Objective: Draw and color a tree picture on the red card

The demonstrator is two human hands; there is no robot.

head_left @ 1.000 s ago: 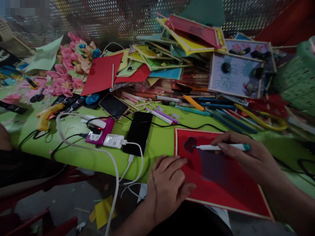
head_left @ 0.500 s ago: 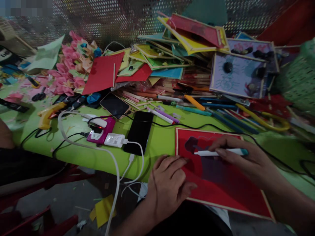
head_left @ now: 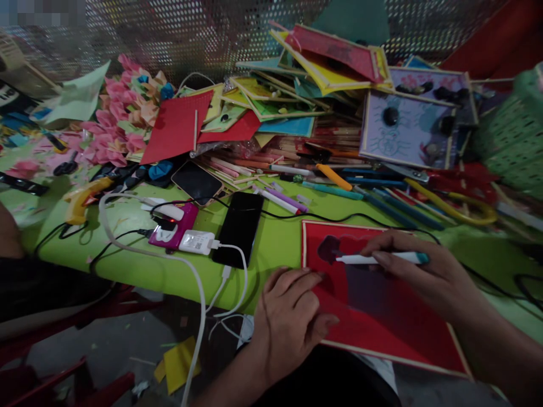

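Observation:
My right hand (head_left: 413,263) is closed round a white marker pen (head_left: 384,258) with a teal end. Its tip points left and meets the red board (head_left: 390,333) beside a dark drawn shape (head_left: 328,249). Pale sticks edge the board, and a shadow from my hand darkens its middle. My left hand (head_left: 292,308) lies on the board's left edge with fingers stretched out, holding nothing. The board rests on the green table (head_left: 280,226) and juts past its front edge.
Left of the board lie a black phone (head_left: 240,229) and a magenta power strip (head_left: 173,229) with white cables. A black cord (head_left: 339,219) runs behind the board. Further back are loose pens, yellow-handled scissors (head_left: 462,206), stacked framed cards (head_left: 331,62) and a green basket (head_left: 513,130).
The marker's tip has shifted very slightly to the right and up, with my right hand. My left hand stays where it was on the board.

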